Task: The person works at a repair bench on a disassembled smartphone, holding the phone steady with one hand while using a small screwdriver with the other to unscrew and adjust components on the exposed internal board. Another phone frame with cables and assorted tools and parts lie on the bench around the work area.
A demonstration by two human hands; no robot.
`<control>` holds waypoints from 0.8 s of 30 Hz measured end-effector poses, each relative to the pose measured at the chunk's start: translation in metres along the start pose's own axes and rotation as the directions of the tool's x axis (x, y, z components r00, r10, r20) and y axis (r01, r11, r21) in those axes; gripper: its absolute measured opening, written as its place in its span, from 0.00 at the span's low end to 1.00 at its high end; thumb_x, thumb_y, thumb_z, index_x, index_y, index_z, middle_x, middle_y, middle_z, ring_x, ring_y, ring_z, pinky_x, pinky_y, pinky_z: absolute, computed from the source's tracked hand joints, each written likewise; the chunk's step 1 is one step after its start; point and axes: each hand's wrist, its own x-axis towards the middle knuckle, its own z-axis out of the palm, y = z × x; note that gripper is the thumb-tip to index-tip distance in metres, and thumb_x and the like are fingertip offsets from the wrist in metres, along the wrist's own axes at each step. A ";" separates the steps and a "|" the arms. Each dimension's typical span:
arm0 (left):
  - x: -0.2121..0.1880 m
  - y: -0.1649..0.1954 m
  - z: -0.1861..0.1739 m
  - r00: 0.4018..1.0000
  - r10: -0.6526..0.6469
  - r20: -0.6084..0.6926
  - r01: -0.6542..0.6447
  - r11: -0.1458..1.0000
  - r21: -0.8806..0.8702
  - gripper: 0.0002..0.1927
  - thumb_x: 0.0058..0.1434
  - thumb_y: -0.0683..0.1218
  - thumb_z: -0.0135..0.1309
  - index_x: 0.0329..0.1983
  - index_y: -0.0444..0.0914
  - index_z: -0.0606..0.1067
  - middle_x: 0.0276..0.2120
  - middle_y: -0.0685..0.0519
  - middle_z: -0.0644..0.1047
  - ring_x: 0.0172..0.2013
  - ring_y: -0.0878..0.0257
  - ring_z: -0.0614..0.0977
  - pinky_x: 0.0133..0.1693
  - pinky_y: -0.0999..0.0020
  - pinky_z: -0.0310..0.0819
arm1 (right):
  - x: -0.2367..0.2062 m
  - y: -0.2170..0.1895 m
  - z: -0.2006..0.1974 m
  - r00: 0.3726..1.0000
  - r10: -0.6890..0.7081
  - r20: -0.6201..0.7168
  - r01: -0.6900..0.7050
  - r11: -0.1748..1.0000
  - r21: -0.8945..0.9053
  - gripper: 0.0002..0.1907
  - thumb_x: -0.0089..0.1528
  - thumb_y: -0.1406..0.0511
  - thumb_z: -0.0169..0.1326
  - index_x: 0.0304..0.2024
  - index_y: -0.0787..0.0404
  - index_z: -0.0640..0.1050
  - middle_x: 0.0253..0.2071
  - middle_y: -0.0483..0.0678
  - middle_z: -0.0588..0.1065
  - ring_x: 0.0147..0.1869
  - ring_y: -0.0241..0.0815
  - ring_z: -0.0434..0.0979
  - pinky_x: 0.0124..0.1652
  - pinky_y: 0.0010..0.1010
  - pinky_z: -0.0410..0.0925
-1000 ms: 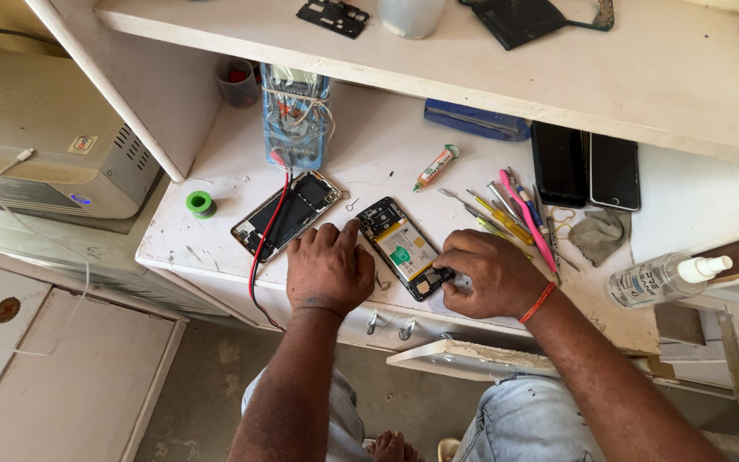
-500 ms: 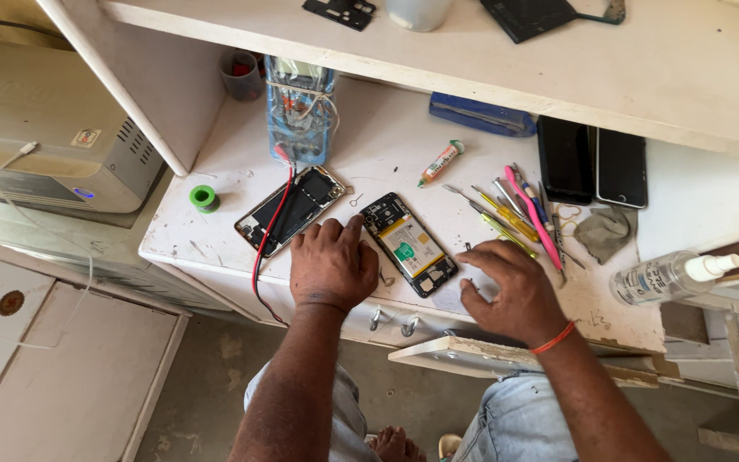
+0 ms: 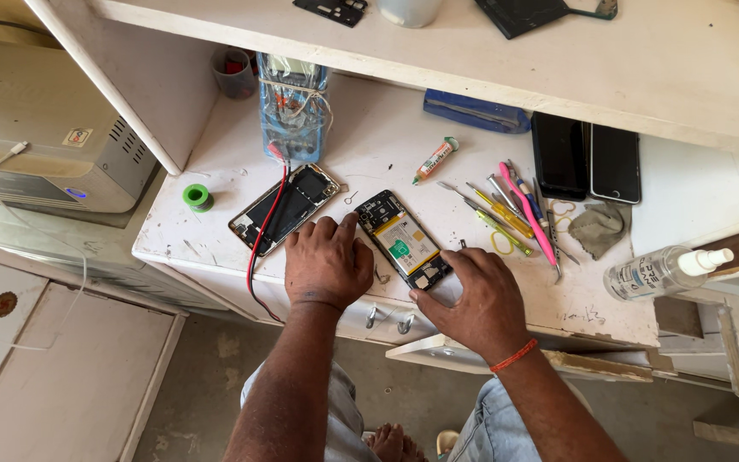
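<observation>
While my left hand (image 3: 328,263) lies flat on the white bench (image 3: 369,145), palm down with the fingers loosely spread and gripping nothing, its fingertips reach the left edge of the opened phone (image 3: 402,239) that lies back-up in front of me. That phone sits near the front edge of the bench, tilted, its battery and green label showing (the rear cover is off). My right hand (image 3: 478,301) rests just to the right of it, also flat and open, fingers splayed over the bench top; the thumb comes up against the phone's lower corner, and I hold nothing in it.

Left of my left hand lies a second opened phone (image 3: 286,208), with a red wire (image 3: 260,248) and a black one running across it up to a blue box (image 3: 293,107) wrapped in wire. A green roll (image 3: 198,198) stands near the bench's left edge. To the right of the phone lies a cluster of small tools (image 3: 515,214), yellow and pink handles among them, then a grey cloth (image 3: 599,229) and a clear spray bottle (image 3: 656,272) on its side. Two dark phones (image 3: 588,158) lie face up further back, and a small tube (image 3: 434,160) lies near the middle.
</observation>
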 end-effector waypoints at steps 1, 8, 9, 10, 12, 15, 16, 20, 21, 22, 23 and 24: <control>0.000 0.000 0.000 1.000 0.001 0.004 -0.001 1.000 0.003 0.23 0.57 0.50 0.50 0.57 0.43 0.78 0.35 0.51 0.77 0.41 0.53 0.78 0.47 0.50 0.66 | 0.000 0.000 0.000 1.000 -0.006 -0.001 0.006 1.000 0.004 0.33 0.48 0.53 0.71 0.47 0.67 0.80 0.43 0.53 0.77 0.48 0.52 0.78 0.50 0.40 0.70; 0.001 0.001 -0.001 1.000 -0.001 0.012 0.001 1.000 0.003 0.24 0.57 0.50 0.50 0.56 0.43 0.79 0.35 0.50 0.77 0.40 0.53 0.78 0.47 0.50 0.66 | 0.003 0.003 -0.003 0.999 -0.016 0.035 0.016 1.000 0.015 0.31 0.47 0.55 0.71 0.47 0.66 0.80 0.42 0.53 0.77 0.48 0.52 0.77 0.51 0.41 0.70; 0.001 0.001 -0.001 1.000 -0.004 0.017 0.004 1.000 0.004 0.24 0.57 0.50 0.50 0.57 0.43 0.79 0.35 0.50 0.77 0.40 0.53 0.78 0.47 0.50 0.66 | 0.003 0.002 -0.003 0.999 -0.020 0.039 0.020 1.000 0.010 0.31 0.48 0.55 0.71 0.48 0.66 0.80 0.42 0.53 0.77 0.48 0.51 0.77 0.51 0.41 0.70; 0.001 0.001 -0.001 1.000 -0.005 0.017 0.004 1.000 0.006 0.23 0.57 0.50 0.50 0.56 0.43 0.79 0.35 0.50 0.77 0.40 0.53 0.78 0.47 0.50 0.66 | 0.002 0.002 -0.003 0.999 -0.024 0.042 0.024 1.000 0.006 0.31 0.48 0.55 0.71 0.48 0.66 0.80 0.43 0.53 0.76 0.48 0.51 0.77 0.51 0.42 0.70; 0.001 0.001 0.000 1.000 -0.005 0.020 0.005 1.000 0.011 0.23 0.57 0.50 0.50 0.55 0.43 0.79 0.35 0.50 0.77 0.40 0.53 0.78 0.47 0.50 0.66 | 0.002 0.001 -0.002 0.999 -0.012 0.038 0.012 1.000 -0.001 0.31 0.48 0.56 0.71 0.49 0.66 0.80 0.43 0.53 0.76 0.49 0.51 0.77 0.52 0.41 0.70; 0.000 0.001 0.000 1.000 0.003 -0.013 -0.003 1.000 0.002 0.22 0.57 0.51 0.51 0.54 0.43 0.80 0.34 0.50 0.77 0.41 0.53 0.78 0.48 0.50 0.66 | 0.000 0.001 -0.002 1.000 -0.008 0.019 0.008 1.000 0.016 0.31 0.47 0.56 0.71 0.50 0.64 0.80 0.44 0.53 0.76 0.49 0.52 0.77 0.51 0.41 0.70; -0.001 0.001 0.000 1.000 0.002 -0.016 -0.002 1.000 -0.003 0.22 0.57 0.51 0.51 0.54 0.43 0.80 0.34 0.50 0.77 0.41 0.53 0.77 0.48 0.50 0.66 | 0.000 0.002 -0.001 1.000 -0.009 0.010 0.008 1.000 0.027 0.32 0.47 0.57 0.72 0.50 0.64 0.80 0.44 0.53 0.76 0.49 0.52 0.77 0.51 0.41 0.70; -0.001 0.001 0.000 1.000 -0.003 -0.008 0.003 1.000 -0.006 0.21 0.57 0.51 0.50 0.53 0.43 0.80 0.34 0.50 0.77 0.41 0.53 0.77 0.48 0.51 0.66 | 0.002 0.010 -0.004 0.998 0.010 0.060 -0.018 0.992 0.128 0.35 0.46 0.57 0.73 0.53 0.63 0.79 0.44 0.52 0.75 0.49 0.50 0.77 0.49 0.38 0.71; 0.000 0.001 -0.001 1.000 -0.004 -0.003 0.004 1.000 -0.002 0.21 0.57 0.51 0.50 0.53 0.43 0.80 0.34 0.50 0.77 0.41 0.53 0.77 0.48 0.51 0.66 | 0.003 0.012 -0.004 0.998 -0.004 0.060 -0.005 0.988 0.152 0.35 0.46 0.58 0.74 0.54 0.63 0.79 0.44 0.52 0.75 0.49 0.49 0.77 0.49 0.38 0.72; 0.000 0.001 -0.001 1.000 -0.004 0.001 0.004 1.000 -0.001 0.21 0.58 0.51 0.50 0.53 0.43 0.80 0.34 0.50 0.77 0.41 0.53 0.77 0.48 0.51 0.66 | 0.004 0.014 -0.005 0.998 -0.019 0.061 0.008 0.984 0.176 0.36 0.46 0.58 0.74 0.54 0.64 0.79 0.45 0.52 0.74 0.48 0.49 0.77 0.49 0.37 0.72; 0.000 0.001 -0.001 1.000 -0.005 0.005 0.005 1.000 0.001 0.21 0.58 0.51 0.50 0.53 0.43 0.80 0.34 0.50 0.76 0.41 0.53 0.77 0.48 0.51 0.66 | 0.005 0.017 -0.005 0.997 -0.030 0.075 0.015 0.982 0.189 0.36 0.46 0.58 0.74 0.55 0.63 0.79 0.45 0.52 0.74 0.48 0.48 0.77 0.48 0.36 0.72; 0.000 0.001 -0.001 1.000 -0.005 0.009 0.005 1.000 0.003 0.21 0.58 0.51 0.50 0.53 0.43 0.80 0.34 0.50 0.76 0.41 0.53 0.77 0.48 0.51 0.67 | 0.007 0.020 -0.006 0.995 -0.042 0.090 0.023 0.979 0.202 0.36 0.46 0.59 0.74 0.55 0.62 0.78 0.45 0.52 0.74 0.48 0.48 0.77 0.48 0.36 0.72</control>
